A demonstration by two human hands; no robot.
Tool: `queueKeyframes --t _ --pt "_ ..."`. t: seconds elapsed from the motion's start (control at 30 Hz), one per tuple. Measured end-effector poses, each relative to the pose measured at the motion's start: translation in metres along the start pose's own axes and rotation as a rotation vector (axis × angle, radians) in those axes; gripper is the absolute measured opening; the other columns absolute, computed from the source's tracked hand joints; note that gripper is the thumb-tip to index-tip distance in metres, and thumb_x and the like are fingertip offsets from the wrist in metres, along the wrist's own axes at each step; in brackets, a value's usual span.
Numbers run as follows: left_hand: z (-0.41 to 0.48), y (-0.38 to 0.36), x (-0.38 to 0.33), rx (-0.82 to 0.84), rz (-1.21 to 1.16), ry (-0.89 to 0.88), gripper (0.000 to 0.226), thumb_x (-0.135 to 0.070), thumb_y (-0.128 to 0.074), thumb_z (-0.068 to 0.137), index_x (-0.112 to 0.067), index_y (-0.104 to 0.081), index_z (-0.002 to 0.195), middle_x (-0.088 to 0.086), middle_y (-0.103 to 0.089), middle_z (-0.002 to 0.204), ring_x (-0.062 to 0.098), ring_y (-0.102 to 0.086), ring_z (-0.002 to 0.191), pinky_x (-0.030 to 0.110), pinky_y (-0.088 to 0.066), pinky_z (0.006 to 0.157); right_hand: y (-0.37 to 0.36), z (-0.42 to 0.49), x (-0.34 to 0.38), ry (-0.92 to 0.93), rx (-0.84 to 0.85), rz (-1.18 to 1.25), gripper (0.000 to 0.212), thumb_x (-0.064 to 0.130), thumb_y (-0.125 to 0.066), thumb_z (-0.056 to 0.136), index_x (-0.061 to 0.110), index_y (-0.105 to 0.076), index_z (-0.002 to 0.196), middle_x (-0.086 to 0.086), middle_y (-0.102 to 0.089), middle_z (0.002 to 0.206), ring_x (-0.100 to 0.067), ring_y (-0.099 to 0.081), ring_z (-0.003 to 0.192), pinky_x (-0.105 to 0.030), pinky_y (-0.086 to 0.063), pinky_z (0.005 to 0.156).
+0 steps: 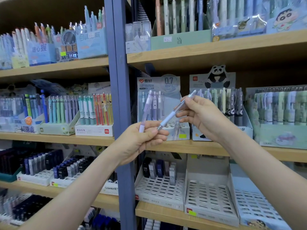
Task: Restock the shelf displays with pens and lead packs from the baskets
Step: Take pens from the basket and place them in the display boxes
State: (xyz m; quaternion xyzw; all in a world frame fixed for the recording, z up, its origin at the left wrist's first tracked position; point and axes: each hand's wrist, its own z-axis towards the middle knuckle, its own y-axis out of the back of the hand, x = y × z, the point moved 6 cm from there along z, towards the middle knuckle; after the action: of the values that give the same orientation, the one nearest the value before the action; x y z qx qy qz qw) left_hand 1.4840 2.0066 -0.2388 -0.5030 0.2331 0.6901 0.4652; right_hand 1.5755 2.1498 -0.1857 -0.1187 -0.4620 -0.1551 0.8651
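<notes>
Two pens are out in front of you, one per hand, and neither is in a display yet. Your left hand (142,140) pinches the lavender pen (146,110) by its lower grip and holds it nearly upright. Your right hand (199,117) pinches the second pen (176,113) mid-barrel, slanted, with its tip down near your left fingertips; whether it touches them I cannot tell. The hands are close together but not joined.

Just behind both pens stands the 0.7 mm display box (181,130), with only a few pens in its back rows, so it looks like where these two belong. The panda display (216,80) beside it looks fuller.

One shelf down, the lead tray (159,190) carries only a handful of lead packs (159,170) at the back, and the white tray (207,196) to its right shows bare slots throughout.

By my reading you are early on: much restocking is left. No basket is in view.
</notes>
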Motion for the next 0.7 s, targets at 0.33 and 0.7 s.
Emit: queueKeyframes --t 0.33,0.7 --pt "0.007 0.026 -0.009 -0.268 0.116 -0.188 0.017 -0.007 -0.049 0.097 -0.002 -0.064 0.104 0.009 -0.072 0.082 0.012 -0.07 0.074 0.017 -0.056 0.067 0.007 0.025 0.011 0.127 -0.189 -0.299 0.009 0.011 -0.049 0.098 0.016 -0.056 0.094 -0.002 -0.065 0.084 -0.013 -0.064 0.078 -0.025 -0.056 0.067" --pt "0.009 0.033 -0.006 -0.263 0.102 -0.159 0.017 -0.009 -0.048 0.098 -0.003 -0.063 0.1 0.005 -0.071 0.076 0.011 -0.067 0.069 0.018 -0.056 0.065 -0.005 0.062 -0.011 0.047 -0.161 -0.737 0.005 0.011 -0.054 0.095 0.013 -0.056 0.098 -0.009 -0.067 0.088 -0.009 -0.06 0.066 -0.025 -0.054 0.072"
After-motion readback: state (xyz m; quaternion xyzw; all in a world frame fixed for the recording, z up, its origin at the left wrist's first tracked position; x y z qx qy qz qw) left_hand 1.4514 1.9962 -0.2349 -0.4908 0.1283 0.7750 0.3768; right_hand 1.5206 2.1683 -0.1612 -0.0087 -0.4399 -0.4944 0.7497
